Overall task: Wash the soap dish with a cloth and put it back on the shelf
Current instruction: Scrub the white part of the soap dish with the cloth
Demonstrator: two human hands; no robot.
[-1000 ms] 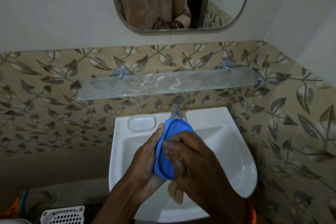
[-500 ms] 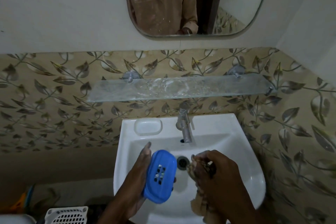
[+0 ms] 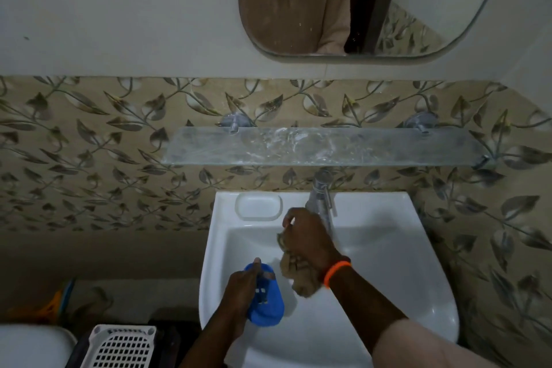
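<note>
**Wet plastic dish over the basin, cloth bunched in the other hand**

The blue oval plastic soap dish with slotted drain holes (image 3: 265, 302) is held low over the near-left part of the white ceramic wash basin (image 3: 418, 293), well below the frosted glass wall shelf (image 3: 325, 145) where it must end up. The left hand (image 3: 242, 293) has its grip closed on the dish, fingers reaching over its top face and thumb side along the left rim. The right hand (image 3: 307, 236), with an orange band at the wrist, has its grip curled round a crumpled brown cloth (image 3: 301, 278) that hangs below the palm, and it sits just beside the chrome tap (image 3: 321, 203); whether it touches the tap I cannot tell

The dish looks light and stiff, a thin moulded shell that should not bend much under rubbing. Wet or soapy, it is likely slippery, so the safer hold is across the short width with fingers hooked over both rims, or a fingertip in the slots. It would probably survive a drop into the basin, but a hard knock could chip it. The cloth is soft and limp, and best worked as a wad
</note>
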